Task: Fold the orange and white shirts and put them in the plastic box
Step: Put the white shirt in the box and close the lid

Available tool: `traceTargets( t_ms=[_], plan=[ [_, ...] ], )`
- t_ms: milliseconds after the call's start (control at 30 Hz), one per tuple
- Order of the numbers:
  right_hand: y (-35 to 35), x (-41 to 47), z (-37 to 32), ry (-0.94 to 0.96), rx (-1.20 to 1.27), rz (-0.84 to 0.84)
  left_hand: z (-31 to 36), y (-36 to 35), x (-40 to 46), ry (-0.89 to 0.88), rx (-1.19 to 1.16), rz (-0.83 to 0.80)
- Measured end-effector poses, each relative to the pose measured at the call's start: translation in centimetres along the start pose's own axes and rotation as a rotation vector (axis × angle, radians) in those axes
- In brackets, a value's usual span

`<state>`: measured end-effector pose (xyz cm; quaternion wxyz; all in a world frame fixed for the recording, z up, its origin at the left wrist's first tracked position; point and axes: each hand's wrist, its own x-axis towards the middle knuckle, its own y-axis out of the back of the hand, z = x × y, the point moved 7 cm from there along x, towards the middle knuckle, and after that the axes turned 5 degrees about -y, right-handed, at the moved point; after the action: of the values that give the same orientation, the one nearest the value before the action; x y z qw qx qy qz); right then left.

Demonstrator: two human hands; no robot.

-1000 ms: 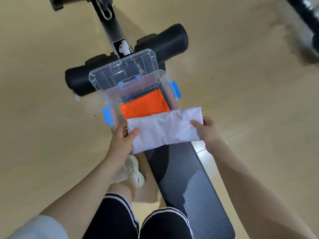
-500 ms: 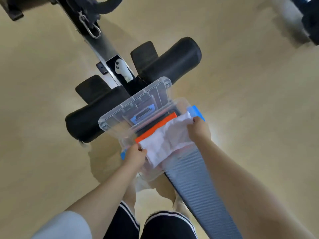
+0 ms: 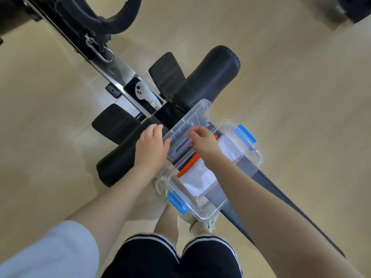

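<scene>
The clear plastic box point(image 3: 208, 211) with blue clips sits on the black bench. Inside it the folded white shirt point(image 3: 200, 180) lies on top of the folded orange shirt point(image 3: 191, 162), of which only a thin edge shows. The clear lid point(image 3: 188, 125) stands tilted up at the box's far side. My left hand point(image 3: 150, 147) grips the lid's left edge. My right hand point(image 3: 202, 142) rests on the lid's near face, fingers spread, and covers part of both shirts.
The black padded bench point(image 3: 281, 205) runs toward the lower right. Black foam rollers point(image 3: 208, 77) and a metal frame with a carabiner point(image 3: 102, 52) lie beyond the box. A white controller point(image 3: 142, 93) rests on the frame. Tan floor surrounds the bench.
Both hands let go of the white shirt, which now lies in the box, and moved up to the lid. The camera view has shifted closer and rotated.
</scene>
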<state>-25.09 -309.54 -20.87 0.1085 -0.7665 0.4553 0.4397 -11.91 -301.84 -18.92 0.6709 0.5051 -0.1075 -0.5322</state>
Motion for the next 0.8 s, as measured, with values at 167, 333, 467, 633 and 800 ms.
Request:
traceTargets(
  t_ms=[167,333,467,633,800],
  plan=[
    [-1.9,0.2,-0.7,-0.049,0.028,-0.051,-1.6,-0.7,1.9,0.066,-0.088,-0.093],
    [-1.8,-0.5,-0.1,-0.07,0.132,-0.134,-0.7,-0.6,1.5,0.054,-0.168,-0.253],
    [-0.9,-2.0,-0.2,-0.105,0.418,-0.121,2.2,1.0,-0.8,0.0,-0.257,-0.265],
    [4.2,-5.3,-0.1,-0.012,0.508,0.043,7.0,2.8,-4.3,-0.16,-0.438,-0.252],
    [9.9,-8.7,7.1,-0.135,0.423,0.2,7.1,-0.1,-4.3,-0.175,-0.307,-0.223]
  ],
)
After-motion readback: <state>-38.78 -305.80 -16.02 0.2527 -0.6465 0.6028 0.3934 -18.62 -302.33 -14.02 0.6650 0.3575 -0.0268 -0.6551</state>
